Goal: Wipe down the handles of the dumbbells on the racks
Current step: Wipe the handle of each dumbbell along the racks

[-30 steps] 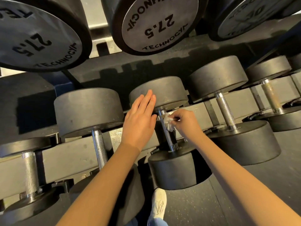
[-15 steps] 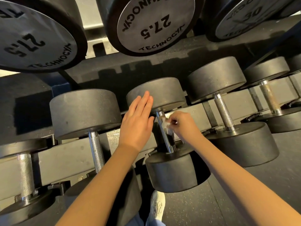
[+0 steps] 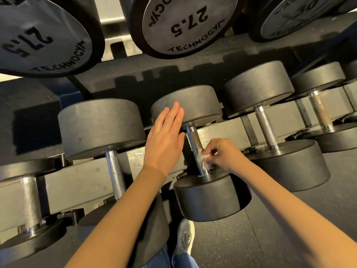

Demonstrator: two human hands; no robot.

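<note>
A black dumbbell (image 3: 206,198) lies on the lower rack in the middle of the view, its knurled steel handle (image 3: 193,137) running up to the far head (image 3: 195,105). My right hand (image 3: 224,153) pinches a small white wipe (image 3: 202,160) against the lower part of that handle, close to the near head. My left hand (image 3: 166,140) lies flat with straight fingers, its fingertips resting on the far head's left side, just left of the handle.
Similar dumbbells sit on the lower rack either side: two to the left (image 3: 102,126), (image 3: 29,200) and two to the right (image 3: 268,128), (image 3: 320,111). Large 27.5 dumbbell ends (image 3: 185,26) hang on the upper rack overhead. My grey shoe (image 3: 184,238) stands on the speckled floor below.
My right hand has slid the wipe down the handle from near the far head toward the near head. My left hand has stayed flat on the far head.
</note>
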